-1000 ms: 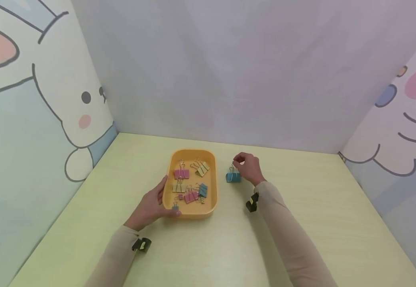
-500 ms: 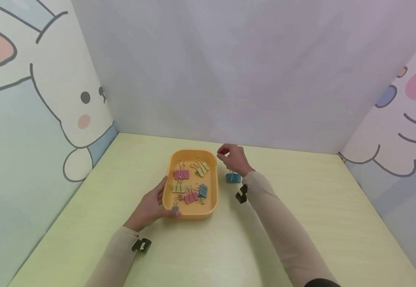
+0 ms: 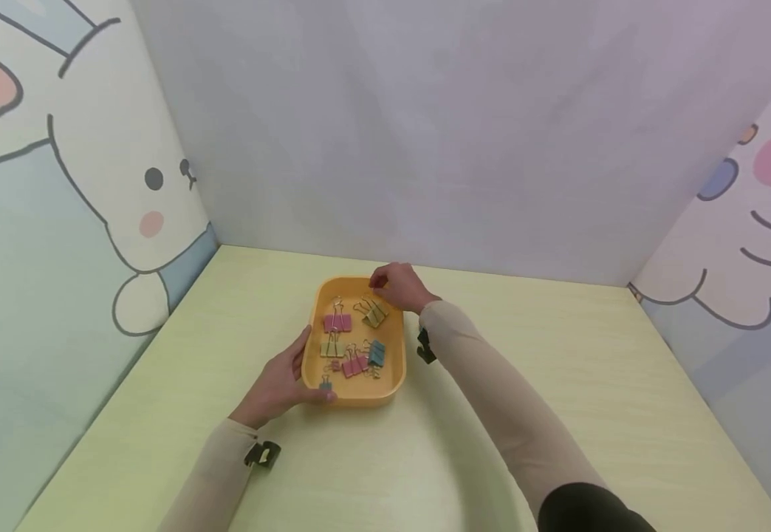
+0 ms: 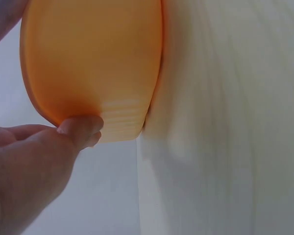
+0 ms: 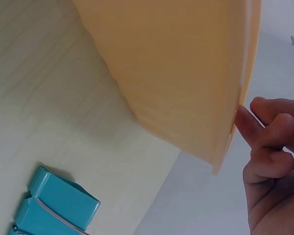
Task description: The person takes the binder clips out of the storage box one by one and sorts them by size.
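Note:
My left hand (image 3: 282, 380) grips the near left corner of an orange plastic tray (image 3: 362, 402), thumb along its front rim and fingers against its left wall. My right hand (image 3: 400, 287) reaches over the tray's far right corner with bent fingers, fingertips close over a yellow binder clip (image 3: 375, 315). From the right wrist, those fingertips appear right at the tray's rim, partly hidden behind it. Also in the tray are pink binder clips (image 3: 337, 323), a pale yellow one (image 3: 332, 349), a teal one (image 3: 376, 353) and several smaller clips.
A large teal binder clip (image 5: 59, 203) lies on the table right of the tray, mostly hidden by the right forearm in the head view. The pale wooden table (image 3: 558, 384) meets walls with cartoon animals (image 3: 153, 222). A black rounded object (image 3: 588, 510) shows at the bottom right.
My right hand has let go of the large teal binder clip, left it standing on the table and moved left over the tray. My left hand keeps its hold on the tray.

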The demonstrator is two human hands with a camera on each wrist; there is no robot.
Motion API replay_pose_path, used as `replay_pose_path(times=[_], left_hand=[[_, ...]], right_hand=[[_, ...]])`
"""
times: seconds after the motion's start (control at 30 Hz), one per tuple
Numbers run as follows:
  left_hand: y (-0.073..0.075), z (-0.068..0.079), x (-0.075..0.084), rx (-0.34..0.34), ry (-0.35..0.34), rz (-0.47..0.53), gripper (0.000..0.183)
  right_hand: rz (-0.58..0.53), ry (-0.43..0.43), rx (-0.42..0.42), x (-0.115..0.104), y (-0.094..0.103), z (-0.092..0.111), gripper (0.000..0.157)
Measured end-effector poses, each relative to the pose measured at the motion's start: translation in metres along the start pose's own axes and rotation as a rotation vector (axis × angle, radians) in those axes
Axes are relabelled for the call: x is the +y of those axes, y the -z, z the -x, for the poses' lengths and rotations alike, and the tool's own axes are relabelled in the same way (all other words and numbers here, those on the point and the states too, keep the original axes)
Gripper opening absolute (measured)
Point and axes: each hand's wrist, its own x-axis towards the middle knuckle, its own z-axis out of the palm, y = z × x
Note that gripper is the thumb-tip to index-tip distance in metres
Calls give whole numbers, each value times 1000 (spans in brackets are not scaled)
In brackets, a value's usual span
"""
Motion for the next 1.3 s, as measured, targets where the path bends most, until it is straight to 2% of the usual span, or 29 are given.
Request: replay_pose_path(times=[0.13,0.4,0.67,0.97,1.3], left_hand=[[2,-2,0,-1,2,7,128],[3,-5,-1,-5,11,6,127],[1,-4,-2,3,9,15,127],[1,-2,-1,9,-4,8,127],[2,-1,0,16,-2,-25,126]], right_hand=[[65,22,-17,-7,-4,-7,19],[132,-48,-90,-14,-12,-14,25],[166,-80,-83,-13,-20,-17,20],[164,-29,-72,-6,-20,-15,15],[109,26,-161,-6,-16,-10,9]])
